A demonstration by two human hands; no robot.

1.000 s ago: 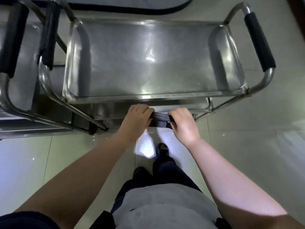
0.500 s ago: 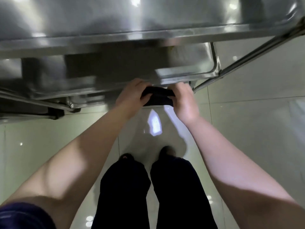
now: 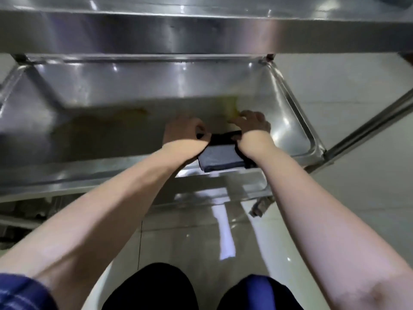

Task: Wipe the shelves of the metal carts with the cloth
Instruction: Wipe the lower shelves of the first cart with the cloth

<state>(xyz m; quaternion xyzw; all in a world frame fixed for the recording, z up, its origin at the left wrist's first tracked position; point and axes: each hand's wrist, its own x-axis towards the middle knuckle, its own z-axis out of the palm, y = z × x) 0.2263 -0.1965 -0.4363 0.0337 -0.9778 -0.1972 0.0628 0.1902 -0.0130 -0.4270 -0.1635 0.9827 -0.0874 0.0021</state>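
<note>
Both hands reach into the cart's middle shelf (image 3: 93, 92), a shallow steel tray below the top shelf (image 3: 201, 30), whose near edge fills the upper frame. The cloth (image 3: 223, 156) is stretched between the hands at the near right of the middle shelf. Its dark upper edge is pulled taut, and a folded grey-blue part hangs down over the shelf's near rim.

The left hand (image 3: 185, 130) is a closed fist, with its fingers curled round the cloth's left end. The right hand (image 3: 252, 124) grips the right end at the thumb side. Its fingers are bent and slightly spread over the shelf floor, though motion blur hides whether they touch it.

A yellow stain (image 3: 232, 106) lies just beyond the right fingers, and a brownish smear (image 3: 134, 111) spreads further left. A caster (image 3: 261, 204) shows below the shelf on the pale tiled floor (image 3: 346, 209).
</note>
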